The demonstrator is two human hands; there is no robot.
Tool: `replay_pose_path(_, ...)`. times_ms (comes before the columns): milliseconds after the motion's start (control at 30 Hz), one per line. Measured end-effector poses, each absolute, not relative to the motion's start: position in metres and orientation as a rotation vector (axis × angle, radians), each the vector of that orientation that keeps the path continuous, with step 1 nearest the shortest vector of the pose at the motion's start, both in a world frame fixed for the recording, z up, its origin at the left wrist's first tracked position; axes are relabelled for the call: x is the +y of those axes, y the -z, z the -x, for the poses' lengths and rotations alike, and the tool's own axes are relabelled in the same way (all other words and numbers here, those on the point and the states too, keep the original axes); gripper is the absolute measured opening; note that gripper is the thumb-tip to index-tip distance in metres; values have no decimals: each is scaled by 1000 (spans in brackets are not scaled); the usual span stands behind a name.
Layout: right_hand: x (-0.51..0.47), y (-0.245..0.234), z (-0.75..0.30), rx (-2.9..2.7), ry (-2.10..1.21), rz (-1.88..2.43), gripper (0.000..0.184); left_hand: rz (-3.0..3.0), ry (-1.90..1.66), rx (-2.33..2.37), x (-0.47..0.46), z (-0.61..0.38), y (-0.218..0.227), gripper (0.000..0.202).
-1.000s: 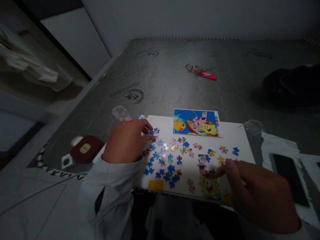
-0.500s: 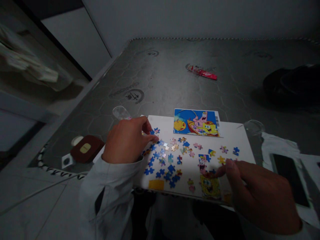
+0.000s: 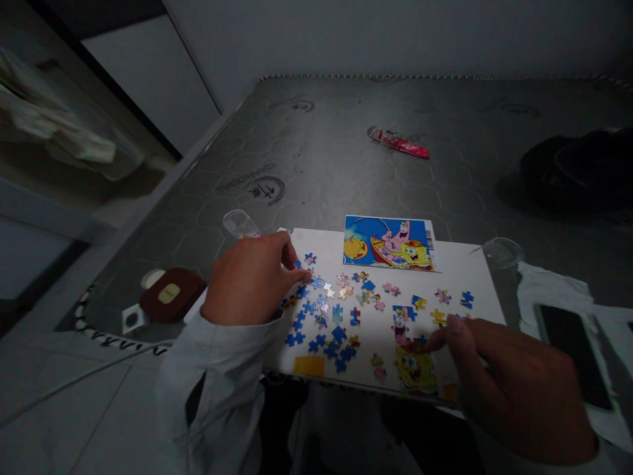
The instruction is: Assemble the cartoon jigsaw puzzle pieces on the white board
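Many jigsaw pieces (image 3: pixel 339 333), mostly blue, lie loose on a white board (image 3: pixel 475 264). My left hand (image 3: pixel 250 280) rests over the board's left side, thumb and index finger apart, their tips among small pieces; its other fingers are hidden. At the near right, my right hand (image 3: pixel 517 376) has its index fingertip on or just beside a joined puzzle section (image 3: pixel 415 369) with a yellow cartoon face and a pink figure. The thumb sits above that finger, with nothing visible between them. A matching picture card (image 3: pixel 388 243) lies at the board's back edge.
Right of the board are a phone (image 3: pixel 573 356) on white paper (image 3: pixel 558 284) and a clear plastic piece (image 3: pixel 502 253). At left sits a brown case (image 3: pixel 173 293). A red wrapper (image 3: pixel 400 143) and a dark bag (image 3: pixel 583 168) lie farther back on the grey mat (image 3: pixel 321 171).
My left index fingertip has drawn back slightly to the left. My right hand and the joined section look nearly unchanged.
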State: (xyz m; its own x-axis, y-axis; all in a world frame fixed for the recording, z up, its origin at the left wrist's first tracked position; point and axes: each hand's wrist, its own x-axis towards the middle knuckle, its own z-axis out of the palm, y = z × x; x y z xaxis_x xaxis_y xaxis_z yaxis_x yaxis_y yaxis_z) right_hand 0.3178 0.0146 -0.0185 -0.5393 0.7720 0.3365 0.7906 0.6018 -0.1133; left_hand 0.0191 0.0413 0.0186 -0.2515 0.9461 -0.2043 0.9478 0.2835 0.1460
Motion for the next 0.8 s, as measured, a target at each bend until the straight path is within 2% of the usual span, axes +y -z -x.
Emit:
replay_pose_path(400,14,21,-318,-2458,70,1262,47,-1756,52,2348,40,-21,-19,28)
replay_pose_path(633,14,22,-317,-2455,77,1247,45,-1784,-71,2278,39,-19,-17,15)
replay_pose_path(800,15,22,-317,-2454,45,1270,48,-1806,-60,2265,39,-19,-17,24)
